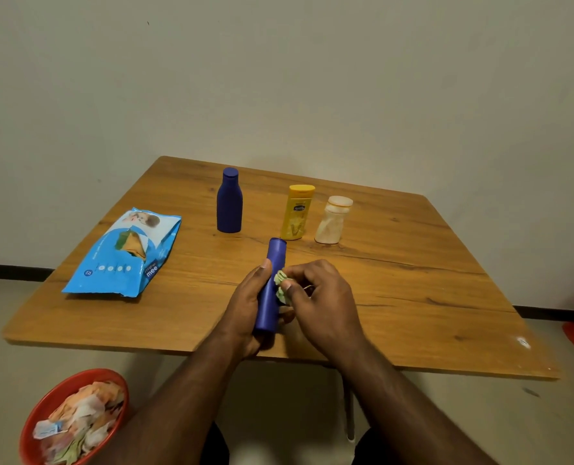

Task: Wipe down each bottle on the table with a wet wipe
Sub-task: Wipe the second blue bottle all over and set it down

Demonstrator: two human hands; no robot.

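My left hand (245, 307) grips a slim blue bottle (270, 286), held tilted just above the table with its cap pointing away from me. My right hand (322, 297) pinches a crumpled greenish wet wipe (281, 283) against the bottle's right side. Three more bottles stand upright farther back: a dark blue bottle (229, 201), a yellow bottle (296, 213) and a cream-white bottle (332, 220).
A blue wet-wipe pack (124, 253) lies flat on the left of the wooden table (413, 280). A red bin (74, 417) with several used wipes sits on the floor at the lower left. A wall runs close behind the table.
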